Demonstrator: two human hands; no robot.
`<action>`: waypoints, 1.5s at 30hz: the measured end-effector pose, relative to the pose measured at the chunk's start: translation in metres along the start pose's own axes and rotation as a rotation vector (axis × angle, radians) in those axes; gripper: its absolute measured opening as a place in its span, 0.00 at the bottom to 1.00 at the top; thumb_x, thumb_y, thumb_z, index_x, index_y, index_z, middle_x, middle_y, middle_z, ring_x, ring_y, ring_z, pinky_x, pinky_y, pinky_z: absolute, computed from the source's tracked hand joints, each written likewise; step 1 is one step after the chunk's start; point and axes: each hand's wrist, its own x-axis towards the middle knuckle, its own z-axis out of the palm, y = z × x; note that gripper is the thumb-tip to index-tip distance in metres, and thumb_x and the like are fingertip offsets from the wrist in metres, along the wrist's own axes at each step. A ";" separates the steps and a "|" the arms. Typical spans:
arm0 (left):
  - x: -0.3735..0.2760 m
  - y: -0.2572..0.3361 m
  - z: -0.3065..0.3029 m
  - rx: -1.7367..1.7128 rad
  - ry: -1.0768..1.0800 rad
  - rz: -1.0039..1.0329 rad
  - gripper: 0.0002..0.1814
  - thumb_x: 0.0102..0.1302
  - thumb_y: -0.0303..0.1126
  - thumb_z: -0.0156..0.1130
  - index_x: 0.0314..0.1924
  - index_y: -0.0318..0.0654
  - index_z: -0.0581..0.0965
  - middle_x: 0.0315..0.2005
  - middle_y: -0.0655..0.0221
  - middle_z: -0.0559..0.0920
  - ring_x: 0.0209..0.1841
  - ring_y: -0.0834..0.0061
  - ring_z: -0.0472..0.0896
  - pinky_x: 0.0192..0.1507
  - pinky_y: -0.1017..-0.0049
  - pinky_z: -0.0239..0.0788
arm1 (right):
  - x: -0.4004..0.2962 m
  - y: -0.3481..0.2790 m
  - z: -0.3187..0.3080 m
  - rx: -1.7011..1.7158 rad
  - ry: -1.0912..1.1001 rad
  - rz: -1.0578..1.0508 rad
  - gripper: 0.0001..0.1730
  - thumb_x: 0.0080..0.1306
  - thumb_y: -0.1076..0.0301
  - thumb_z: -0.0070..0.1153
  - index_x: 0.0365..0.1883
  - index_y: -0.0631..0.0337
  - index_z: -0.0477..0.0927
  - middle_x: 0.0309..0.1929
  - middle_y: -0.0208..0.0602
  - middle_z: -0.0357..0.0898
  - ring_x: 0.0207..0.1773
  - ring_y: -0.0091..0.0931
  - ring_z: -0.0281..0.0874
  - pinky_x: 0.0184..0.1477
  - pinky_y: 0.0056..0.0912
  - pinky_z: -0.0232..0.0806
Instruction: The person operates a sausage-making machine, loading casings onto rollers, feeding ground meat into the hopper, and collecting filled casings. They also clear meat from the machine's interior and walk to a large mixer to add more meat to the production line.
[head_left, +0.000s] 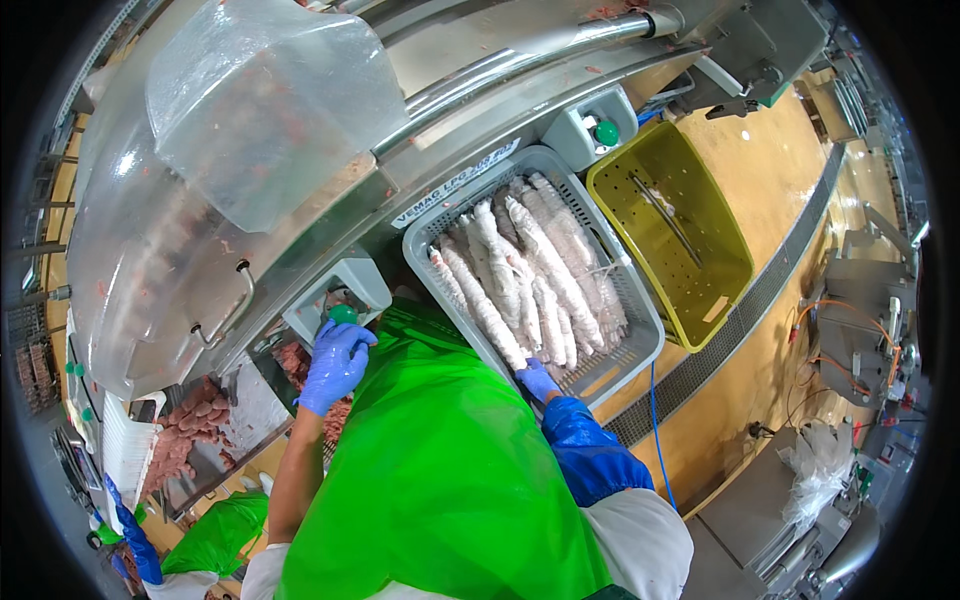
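Observation:
My left hand (335, 364), in a blue-violet glove, reaches a round green push button (343, 313) in a grey housing on the machine's side. Its fingertips are at the button's near edge, and nothing shows in its grasp. At the near edge of a grey perforated plastic crate (645, 319) is my gloved right hand (538, 379). Its fingers meet the near end of one long white casing stick (487, 307); whether they grip it or the rim is hidden. Several such wrinkled, rod-shaped casings lie side by side inside the crate.
An olive-yellow crate (720, 277) holding a metal rod (667, 221) stands right of the grey one. A second green button (606, 133) sits above. Clear machine covers (277, 105) rise at the upper left. Pinkish meat (187, 435) and a co-worker's green apron (217, 532) are lower left.

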 end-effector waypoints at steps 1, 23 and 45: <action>0.000 -0.001 0.001 0.002 0.004 0.004 0.06 0.51 0.24 0.55 0.30 0.41 0.77 0.25 0.66 0.77 0.33 0.63 0.74 0.48 0.66 0.62 | 0.001 -0.004 -0.003 0.007 -0.051 0.001 0.37 0.50 0.61 0.59 0.58 0.66 0.64 0.48 0.51 0.75 0.51 0.38 0.73 0.52 0.35 0.65; 0.057 0.088 -0.055 -0.081 0.048 0.126 0.12 0.55 0.24 0.54 0.42 0.38 0.76 0.39 0.59 0.77 0.42 0.59 0.77 0.45 0.68 0.67 | -0.143 -0.099 -0.163 -0.601 0.702 -0.561 0.26 0.44 0.53 0.62 0.43 0.49 0.79 0.34 0.39 0.79 0.34 0.40 0.78 0.38 0.40 0.71; 0.017 0.117 -0.183 0.342 0.079 0.179 0.26 0.49 0.39 0.65 0.50 0.44 0.71 0.30 0.59 0.79 0.34 0.55 0.77 0.36 0.62 0.68 | -0.224 -0.330 -0.222 -0.509 1.622 -1.570 0.22 0.40 0.73 0.72 0.34 0.56 0.76 0.30 0.39 0.74 0.32 0.34 0.74 0.30 0.33 0.68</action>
